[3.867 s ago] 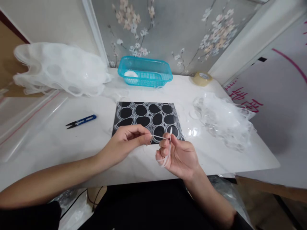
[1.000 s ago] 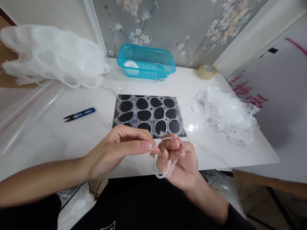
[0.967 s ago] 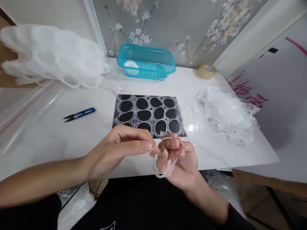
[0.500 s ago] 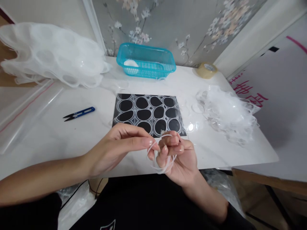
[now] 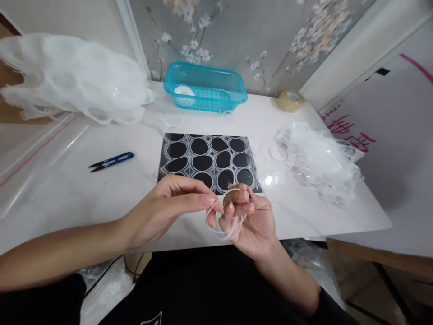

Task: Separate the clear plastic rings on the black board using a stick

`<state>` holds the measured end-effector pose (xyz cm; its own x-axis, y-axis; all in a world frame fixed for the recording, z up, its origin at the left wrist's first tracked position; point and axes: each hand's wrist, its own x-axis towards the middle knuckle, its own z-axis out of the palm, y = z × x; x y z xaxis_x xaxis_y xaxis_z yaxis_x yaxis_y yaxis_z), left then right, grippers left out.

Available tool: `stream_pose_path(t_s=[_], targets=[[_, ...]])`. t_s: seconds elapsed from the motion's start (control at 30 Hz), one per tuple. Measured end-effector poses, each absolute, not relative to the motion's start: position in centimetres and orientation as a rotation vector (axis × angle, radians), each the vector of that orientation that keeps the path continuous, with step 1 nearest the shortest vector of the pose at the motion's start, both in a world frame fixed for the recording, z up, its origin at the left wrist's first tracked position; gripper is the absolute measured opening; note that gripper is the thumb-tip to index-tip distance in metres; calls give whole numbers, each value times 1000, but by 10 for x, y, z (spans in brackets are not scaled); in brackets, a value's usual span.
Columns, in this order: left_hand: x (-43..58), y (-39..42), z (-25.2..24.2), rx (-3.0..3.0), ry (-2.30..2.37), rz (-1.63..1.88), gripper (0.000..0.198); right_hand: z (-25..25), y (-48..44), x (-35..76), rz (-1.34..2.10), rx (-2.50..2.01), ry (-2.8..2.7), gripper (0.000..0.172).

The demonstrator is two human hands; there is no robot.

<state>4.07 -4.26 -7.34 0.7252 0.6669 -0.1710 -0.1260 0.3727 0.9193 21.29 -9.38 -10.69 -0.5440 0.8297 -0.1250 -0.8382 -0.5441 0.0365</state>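
Thin white translucent rings [image 5: 220, 232] hang between my two hands, above the near edge of the table. My left hand [image 5: 176, 207] pinches the left side of a ring between thumb and fingertips. With its palm turned up, my right hand [image 5: 250, 221] has curled fingers around the rings. How many rings there are is hard to make out. Just beyond the hands lies a black sheet [image 5: 214, 161] with rows of white ring outlines, its near edge partly covered by my fingers.
Blue thread snips [image 5: 111, 161] lie at left, near a clear plastic bag [image 5: 40, 153]. A large bundle of white rings [image 5: 77, 81] fills the back left. Behind the sheet stands a blue basket [image 5: 206, 90]; tape [image 5: 290, 100] and a translucent ring pile [image 5: 321, 162] are at right.
The rings between my hands have shifted, and a loop now spreads wider toward the left fingers. My right hand has moved very slightly left; my left hand stays nearly still.
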Motion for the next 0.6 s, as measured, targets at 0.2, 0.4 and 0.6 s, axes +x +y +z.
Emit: stream_pose_path(t_s=[0.2,0.4,0.6], targets=[[42,-42,-73,1042,566,535,16,-109,-93,213,2133,-143,106,6],[43,-41,-73,998,561,541,16,-111,-93,214,2114,-185,105,6],[44,-41,-72,968,573,538,17,-110,-93,215,2090,-187,107,10]])
